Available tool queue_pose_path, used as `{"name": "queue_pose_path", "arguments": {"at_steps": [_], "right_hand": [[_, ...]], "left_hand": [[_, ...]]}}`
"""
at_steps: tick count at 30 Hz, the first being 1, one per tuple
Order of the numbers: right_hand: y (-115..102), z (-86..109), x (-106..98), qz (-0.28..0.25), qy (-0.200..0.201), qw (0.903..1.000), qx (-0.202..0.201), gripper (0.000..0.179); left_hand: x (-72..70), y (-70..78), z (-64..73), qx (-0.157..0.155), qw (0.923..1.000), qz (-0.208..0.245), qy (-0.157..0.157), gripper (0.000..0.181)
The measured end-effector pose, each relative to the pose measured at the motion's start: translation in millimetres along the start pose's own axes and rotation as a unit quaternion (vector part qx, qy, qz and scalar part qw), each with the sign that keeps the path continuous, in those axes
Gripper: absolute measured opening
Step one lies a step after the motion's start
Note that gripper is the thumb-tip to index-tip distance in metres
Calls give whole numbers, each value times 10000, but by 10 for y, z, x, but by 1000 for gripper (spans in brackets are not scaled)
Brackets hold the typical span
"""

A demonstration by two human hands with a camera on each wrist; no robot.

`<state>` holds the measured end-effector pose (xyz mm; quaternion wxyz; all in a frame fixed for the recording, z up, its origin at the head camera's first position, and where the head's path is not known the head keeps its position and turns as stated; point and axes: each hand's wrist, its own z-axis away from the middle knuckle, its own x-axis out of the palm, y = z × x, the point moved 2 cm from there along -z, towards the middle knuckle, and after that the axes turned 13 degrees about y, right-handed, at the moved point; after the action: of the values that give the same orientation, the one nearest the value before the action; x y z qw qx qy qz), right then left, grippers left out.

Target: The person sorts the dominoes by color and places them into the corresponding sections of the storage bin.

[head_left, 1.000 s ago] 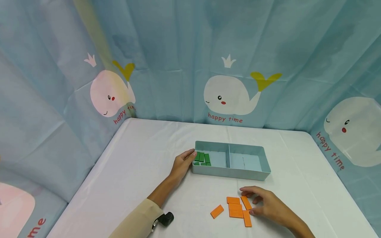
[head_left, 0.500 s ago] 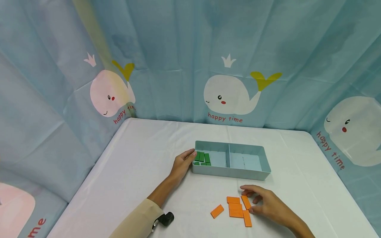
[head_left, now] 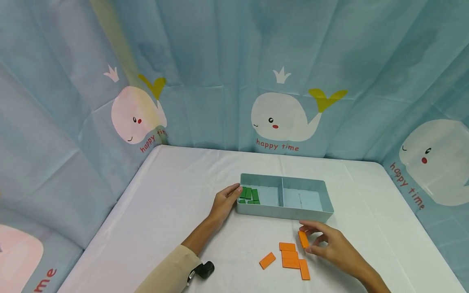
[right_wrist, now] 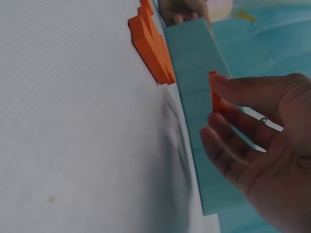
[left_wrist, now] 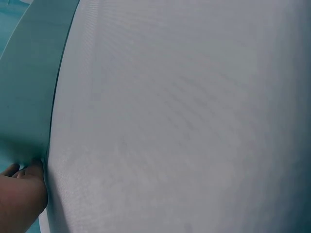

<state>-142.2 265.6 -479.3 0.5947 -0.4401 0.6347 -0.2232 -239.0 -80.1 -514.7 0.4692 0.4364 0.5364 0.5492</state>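
A pale blue-green two-compartment box (head_left: 271,210) stands on the white-covered table. My left hand (head_left: 221,205) grips its left end, with the thumb at the rim. Just in front of the box, my right hand (head_left: 333,246) pinches an orange rectangular block (head_left: 303,239) between thumb and fingers, raised off the table. In the right wrist view the same orange block (right_wrist: 215,92) shows edge-on under the thumb. Several green blocks (head_left: 255,194) lie at the left of the box's left compartment. The right compartment (head_left: 302,198) holds no blocks.
Several orange blocks (head_left: 290,260) lie grouped nearer the front, some touching or overlapping. One orange block (head_left: 267,260) lies apart to their left. A blue curtain (head_left: 209,114) with whale prints surrounds the table's back and sides.
My right hand has lifted an orange block from the right side of the group and moved it slightly away from me, towards the box. The left hand and the box have stayed still.
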Motion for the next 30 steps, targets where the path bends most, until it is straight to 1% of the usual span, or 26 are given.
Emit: {"name": "queue_pose_path", "arguments": {"at_steps": [3, 7, 10, 14, 17, 23, 30], "right_hand": [[-25, -20, -14, -18, 199, 9998, -25, 64], [-66, -58, -43, 39, 423, 9988, -247, 62], [-109, -92, -69, 89, 639, 9970, -422, 62], [-157, -135, -98, 5, 961, 9937, -574, 64], [-177, -171, -123, -33, 1125, 9912, -692, 66], [-192, -266, -151, 14, 1255, 9887, -824, 66], [-186, -378, -160, -37, 1316, 9876, -854, 65]], "left_hand": [[0, -4, -3, -10, 10000, -8, -2, 65], [0, -6, -2, 3, 10000, 14, -23, 66], [-1, -5, -1, 29, 10000, 21, -30, 66], [-1, -12, -2, 55, 10000, 9, -37, 66], [0, -15, -5, 55, 10000, 18, -35, 65], [4, -22, -12, 64, 10000, 32, -7, 65], [4, -10, 2, 21, 10000, 62, -18, 65]]}}
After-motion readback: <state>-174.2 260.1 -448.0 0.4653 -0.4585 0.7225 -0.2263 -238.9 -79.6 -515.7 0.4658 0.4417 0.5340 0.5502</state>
